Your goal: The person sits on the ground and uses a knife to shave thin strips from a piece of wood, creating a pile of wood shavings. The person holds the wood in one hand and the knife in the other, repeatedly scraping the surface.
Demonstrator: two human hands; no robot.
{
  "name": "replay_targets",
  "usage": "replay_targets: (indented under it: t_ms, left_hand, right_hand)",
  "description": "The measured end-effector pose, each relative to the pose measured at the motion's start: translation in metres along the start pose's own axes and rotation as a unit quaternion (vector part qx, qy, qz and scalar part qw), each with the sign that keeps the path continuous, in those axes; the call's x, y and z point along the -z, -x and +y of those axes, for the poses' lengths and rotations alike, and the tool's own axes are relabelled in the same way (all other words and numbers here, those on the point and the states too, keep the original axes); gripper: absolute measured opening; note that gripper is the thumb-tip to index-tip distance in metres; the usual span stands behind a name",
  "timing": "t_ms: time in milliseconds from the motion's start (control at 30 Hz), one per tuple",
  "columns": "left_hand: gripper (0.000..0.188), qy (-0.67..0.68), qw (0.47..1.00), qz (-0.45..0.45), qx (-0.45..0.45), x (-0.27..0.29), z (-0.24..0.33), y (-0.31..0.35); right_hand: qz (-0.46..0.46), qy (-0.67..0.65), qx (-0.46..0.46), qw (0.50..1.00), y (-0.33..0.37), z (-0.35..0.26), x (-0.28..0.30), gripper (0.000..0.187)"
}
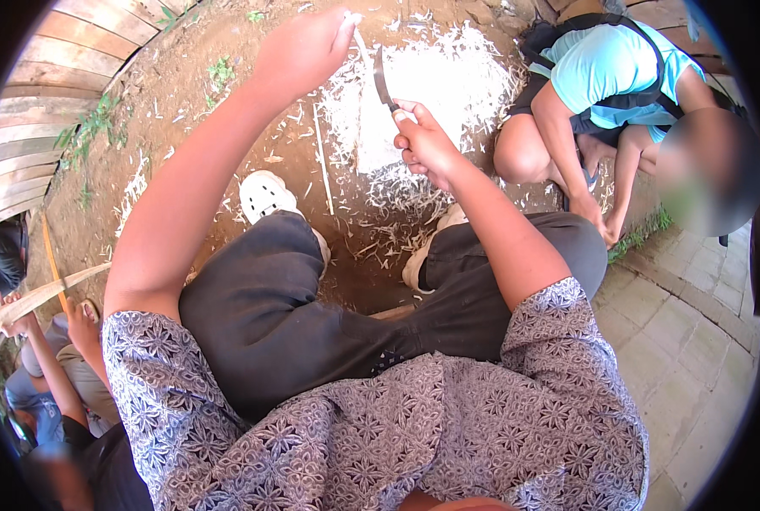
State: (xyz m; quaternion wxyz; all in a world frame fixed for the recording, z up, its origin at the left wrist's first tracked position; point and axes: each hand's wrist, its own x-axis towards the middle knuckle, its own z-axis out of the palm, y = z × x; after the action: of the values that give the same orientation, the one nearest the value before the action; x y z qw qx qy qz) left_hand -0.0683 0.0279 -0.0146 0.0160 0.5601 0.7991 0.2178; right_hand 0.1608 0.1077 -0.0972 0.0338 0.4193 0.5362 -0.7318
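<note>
Stretched out far ahead of me, my left hand point(308, 53) is closed, with a thin pale strip point(362, 44) pinched at its fingertips. The strip hangs toward the blade of a knife point(382, 83). My right hand point(427, 143) grips that knife by its dark handle, the slightly curved blade pointing up and away. Below both hands lies a heap of whitish shavings point(474, 72), so bright in the middle that detail is lost. A long, thin pale stick point(323, 162) rests on the brown soil left of the heap.
A crouching person in a light blue shirt point(597, 64) is close on the right. At the lower left another person's hand point(82, 328) is by a long wooden strip point(39, 294). Plank walling point(65, 68) borders the left; paving point(678, 341) lies at right. My feet wear white clogs point(265, 196).
</note>
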Motion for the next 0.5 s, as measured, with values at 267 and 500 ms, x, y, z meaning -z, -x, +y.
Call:
replay_targets:
  t_ms: [267,500]
  left_hand:
    - [0.037,-0.001,1.0,0.006,-0.009,0.005,0.007,0.005]
    - [0.037,-0.007,0.999,0.033,-0.022,-0.007,-0.001,0.001]
  right_hand:
    - [0.109,0.191,0.253,0.942,0.023,-0.025,-0.038,0.041]
    - [0.111,0.265,0.17,0.943,-0.001,-0.007,-0.018,0.042]
